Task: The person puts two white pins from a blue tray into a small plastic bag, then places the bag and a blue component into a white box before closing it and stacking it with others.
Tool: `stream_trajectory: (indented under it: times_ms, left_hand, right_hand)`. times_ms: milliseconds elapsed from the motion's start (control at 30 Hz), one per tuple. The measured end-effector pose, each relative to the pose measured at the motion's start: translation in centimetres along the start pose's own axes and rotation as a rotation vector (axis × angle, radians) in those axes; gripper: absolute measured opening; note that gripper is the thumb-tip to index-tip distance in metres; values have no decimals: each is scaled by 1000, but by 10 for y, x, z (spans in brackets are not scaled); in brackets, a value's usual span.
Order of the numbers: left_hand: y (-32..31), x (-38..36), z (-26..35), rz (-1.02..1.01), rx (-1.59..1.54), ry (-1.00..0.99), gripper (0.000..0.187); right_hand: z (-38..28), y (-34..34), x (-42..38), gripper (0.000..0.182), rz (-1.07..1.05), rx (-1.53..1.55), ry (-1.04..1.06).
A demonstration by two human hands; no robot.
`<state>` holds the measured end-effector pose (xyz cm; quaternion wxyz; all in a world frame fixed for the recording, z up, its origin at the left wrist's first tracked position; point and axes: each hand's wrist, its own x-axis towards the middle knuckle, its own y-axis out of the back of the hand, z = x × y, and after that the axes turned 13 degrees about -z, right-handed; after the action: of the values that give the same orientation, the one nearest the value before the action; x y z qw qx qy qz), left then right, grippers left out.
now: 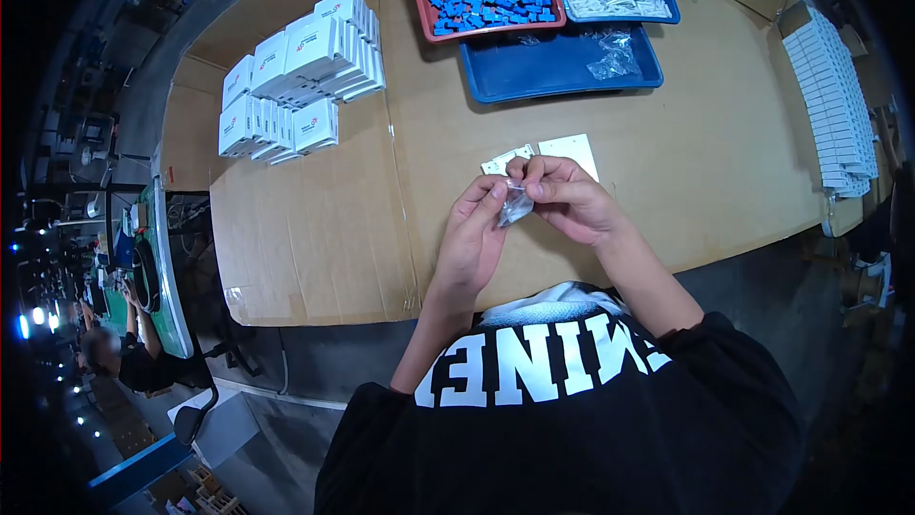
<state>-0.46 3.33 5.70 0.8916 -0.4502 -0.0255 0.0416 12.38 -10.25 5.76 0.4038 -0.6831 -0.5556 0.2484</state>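
Observation:
Between my two hands is a small clear plastic bag [517,205], pinched along its upper edge; its contents are too small to make out. The fingers of my left hand [476,229] are closed on the bag's left side. My right hand [570,199] grips the top right corner between thumb and fingers. Just beyond my hands lie a flat white piece [572,147] and a white plate-like part with small holes [505,161], both partly hidden by my fingers.
Stacked white boxes [310,48] stand at the left. At the back are a red tray [448,31] of blue parts, a blue tray [620,5] of white sticks, and a lower blue tray [534,81] with clear bags. White pieces [829,105] line the right edge. Another person [143,353] sits far left.

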Motion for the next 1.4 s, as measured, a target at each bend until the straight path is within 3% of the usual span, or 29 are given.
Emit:
stream_trajectory:
  times_ms: [200, 333, 400, 433, 500, 533, 600, 800, 867, 933, 967, 1033, 1133, 1400]
  left_hand:
    - [8, 1, -1, -31, -214, 91, 21]
    - [9, 0, -7, -90, -179, 78, 25]
    - [-2, 3, -7, 42, 133, -49, 26]
    - [0, 4, -6, 42, 132, -48, 26]
    - [9, 3, -4, 257, 246, 106, 35]
    - [11, 3, -2, 257, 248, 105, 35]
    - [14, 4, 0, 271, 149, 293, 40]
    - [28, 1, -1, 171, 88, 436, 35]
    - [27, 1, -8, 184, 94, 335, 32]
    - [24, 0, -13, 200, 104, 234, 30]
    - [21, 1, -14, 237, 142, 179, 28]
    - [18, 2, -15, 270, 181, 125, 26]
    - [14, 4, -16, 256, 294, 46, 21]
    - [12, 8, -20, 224, 406, -62, 15]
  right_hand:
    - [-2, 5, -4, 8, -30, 85, -67]
    - [-5, 9, -6, 11, -18, 87, -88]
    - [-12, 3, -4, 13, 108, -329, -81]
    - [-15, 0, -2, 13, 110, -328, -82]
    - [-18, -4, 1, 13, 167, -730, -75]
    - [-19, 1, 1, 12, 137, -790, -92]
    - [-23, 2, 2, 11, 108, -803, -71]
    - [-38, -4, -5, 11, 22, -859, -52]
    - [-41, -2, -8, 11, 17, -901, -69]
    - [-44, 3, -12, 28, -12, -932, -64]
    - [-44, 3, -10, 28, -17, -934, -64]
    - [-45, 1, -10, 49, 163, -687, -40]
    - [-46, 2, -11, 61, 140, -679, -90]
    - [-22, -3, -3, 50, 179, -726, -109]
